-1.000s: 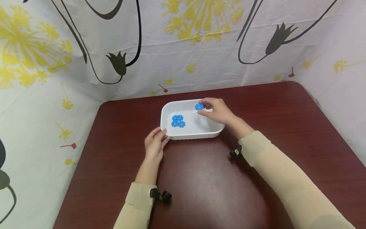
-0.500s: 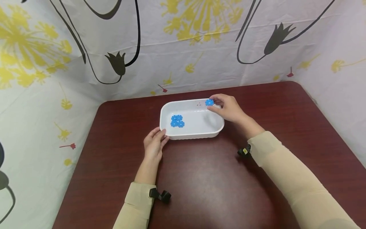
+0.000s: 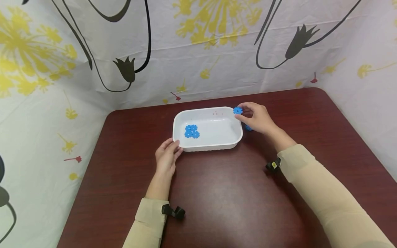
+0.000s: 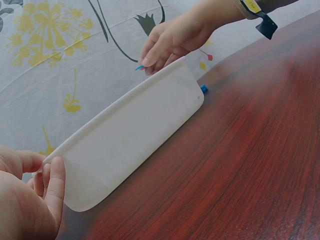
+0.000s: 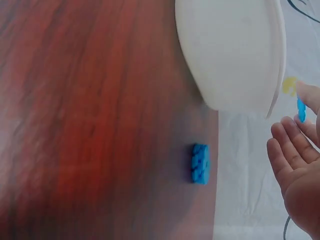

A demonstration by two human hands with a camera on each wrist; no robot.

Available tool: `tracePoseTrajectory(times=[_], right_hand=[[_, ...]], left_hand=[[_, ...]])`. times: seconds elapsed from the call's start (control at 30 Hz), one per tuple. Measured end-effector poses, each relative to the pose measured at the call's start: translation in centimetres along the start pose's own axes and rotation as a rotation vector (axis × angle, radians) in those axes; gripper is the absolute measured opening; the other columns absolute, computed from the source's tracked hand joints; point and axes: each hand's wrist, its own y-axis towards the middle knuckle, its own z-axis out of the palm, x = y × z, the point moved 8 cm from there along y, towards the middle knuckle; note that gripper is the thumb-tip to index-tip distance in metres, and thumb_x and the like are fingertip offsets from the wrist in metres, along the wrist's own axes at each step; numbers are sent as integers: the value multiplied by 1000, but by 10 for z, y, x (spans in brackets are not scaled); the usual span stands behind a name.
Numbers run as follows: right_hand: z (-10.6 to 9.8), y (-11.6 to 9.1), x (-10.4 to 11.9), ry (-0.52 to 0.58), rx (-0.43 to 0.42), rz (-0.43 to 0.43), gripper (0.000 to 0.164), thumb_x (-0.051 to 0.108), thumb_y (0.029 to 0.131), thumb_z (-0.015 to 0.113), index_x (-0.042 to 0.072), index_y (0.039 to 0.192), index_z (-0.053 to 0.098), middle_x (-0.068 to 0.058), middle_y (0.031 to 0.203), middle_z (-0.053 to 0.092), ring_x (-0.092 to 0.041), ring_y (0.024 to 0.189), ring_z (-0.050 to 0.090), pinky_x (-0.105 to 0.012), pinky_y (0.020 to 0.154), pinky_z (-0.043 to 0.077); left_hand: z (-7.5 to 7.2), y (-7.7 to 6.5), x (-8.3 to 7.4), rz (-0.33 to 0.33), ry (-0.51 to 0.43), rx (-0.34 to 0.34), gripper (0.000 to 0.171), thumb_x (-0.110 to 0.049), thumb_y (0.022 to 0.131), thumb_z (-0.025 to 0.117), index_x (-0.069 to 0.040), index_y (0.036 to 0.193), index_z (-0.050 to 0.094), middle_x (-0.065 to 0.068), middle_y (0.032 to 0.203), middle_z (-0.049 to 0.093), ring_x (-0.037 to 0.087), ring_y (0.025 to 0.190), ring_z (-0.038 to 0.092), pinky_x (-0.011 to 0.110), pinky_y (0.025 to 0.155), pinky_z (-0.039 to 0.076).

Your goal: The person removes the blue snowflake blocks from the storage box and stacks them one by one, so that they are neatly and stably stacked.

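Note:
My left hand (image 3: 166, 156) grips the near left corner of a white plastic tub (image 3: 214, 148), thumb over the rim and fingers along the outer wall. Between thumb and fingertips, my right hand (image 3: 258, 117) pinches a blue notched snowflake disc (image 3: 237, 110), held above the tub's right end. Several similar blue discs (image 3: 192, 131) lie together on the tub floor at the left. On the table beyond the tub's right end stands a small stack of blue discs (image 5: 200, 164), mostly hidden under my right hand in the head view.
The dark red-brown wooden table (image 3: 223, 193) extends around the tub. A white cloth (image 3: 198, 69) printed with yellow and grey flowers hangs behind and beside it. Small reddish marks show on the tub's far inner wall.
My right hand has moved right with the pinched disc, from over the tub's interior to its right end. The blue stack now shows below that hand. My left hand stays at the corner.

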Motion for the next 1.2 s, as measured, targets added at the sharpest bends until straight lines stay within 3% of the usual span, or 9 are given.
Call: tracePoseTrajectory(times=[0.63,1.2], right_hand=[[-13,-16,-41,-46,-11,95,44,22,93,76,-1,127,62,-20,118,67,-35,106,68,-49,93,58],[-14,-27,-63,-139,64,85,43,23,94,75,-4,125,63,-23,114,67,-36,100,67,-52,87,59]], left_hand=[[-1,0,1,7,-22,2,35,0,92,71,2,124,59,5,91,65,12,74,63,27,77,63],[1,1,1,0,-24,9,34,0,92,71,1,124,60,5,91,65,13,75,63,28,79,63]])
